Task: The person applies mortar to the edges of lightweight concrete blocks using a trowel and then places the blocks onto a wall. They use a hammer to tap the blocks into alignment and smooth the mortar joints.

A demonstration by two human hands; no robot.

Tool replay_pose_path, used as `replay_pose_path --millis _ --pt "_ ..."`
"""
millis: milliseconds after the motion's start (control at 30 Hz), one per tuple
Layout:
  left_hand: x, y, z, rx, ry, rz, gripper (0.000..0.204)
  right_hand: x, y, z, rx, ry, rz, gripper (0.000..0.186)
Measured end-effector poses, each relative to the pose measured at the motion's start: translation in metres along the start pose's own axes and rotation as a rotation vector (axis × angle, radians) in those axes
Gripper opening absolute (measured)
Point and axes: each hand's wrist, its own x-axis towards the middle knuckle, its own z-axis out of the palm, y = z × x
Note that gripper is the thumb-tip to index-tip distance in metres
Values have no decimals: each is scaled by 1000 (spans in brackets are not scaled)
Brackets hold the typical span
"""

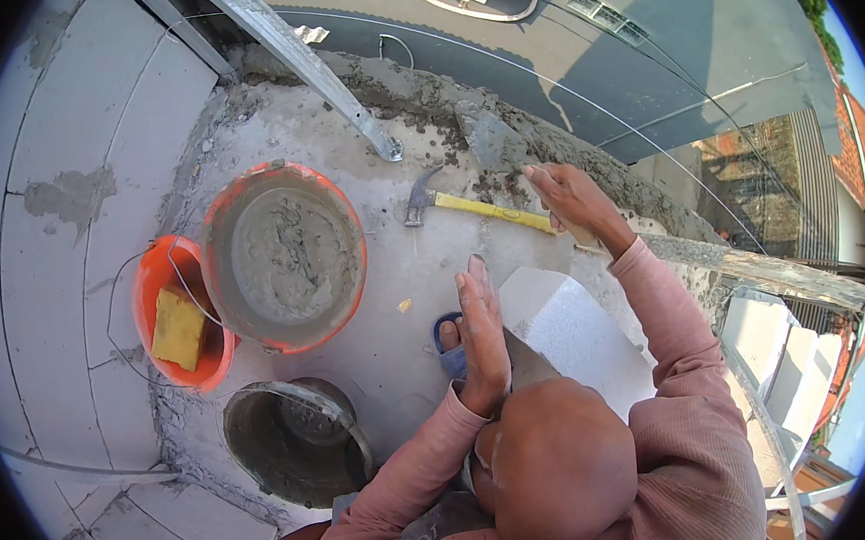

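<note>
My hands are not in view. A bald person [556,457] in pink sleeves crouches below me. That person's left hand [483,347] has straightened fingers beside a white block [567,326], by a dark flat piece [530,372] I cannot make out. Their right hand [578,200] is curled at a tan piece near the yellow handle of a claw hammer [478,207] lying on the rough floor [396,252]. An orange-rimmed tub [281,260] holds wet grey mortar. An orange bucket [156,254] holds a yellow sponge [181,333]. A dark bucket [275,462] stands below them.
A pale block wall [63,296] runs along the left. A slanting metal bar [309,78] reaches over the floor. A mortar-smeared ledge [488,126] borders the far side, with wires beyond. A long beam [764,272] and stacked white blocks [792,385] are at the right.
</note>
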Motion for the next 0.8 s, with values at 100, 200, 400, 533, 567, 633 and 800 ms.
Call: replay_pose_path --millis 100,200,400,533,567,633,800 --pt "-7 3 -6 22 -3 -18 89 -32 -12 -26 10 110 51 50" --pt "-8 1 -9 35 -8 -39 88 -21 -1 -40 -158 286 -48 36" --pt "-3 1 -17 28 25 -22 88 32 -21 -7 -624 271 -105 28" --pt "-1 3 -27 12 73 -2 89 79 -68 47 -587 255 -227 27" --pt "-1 3 -24 4 82 3 89 93 -76 49 -557 263 -246 28" --pt "-3 8 -23 -5 105 -7 88 116 -102 61 -540 226 -293 30" --pt "3 -4 -28 -34 100 58 83 179 -148 69 -551 121 -331 37"
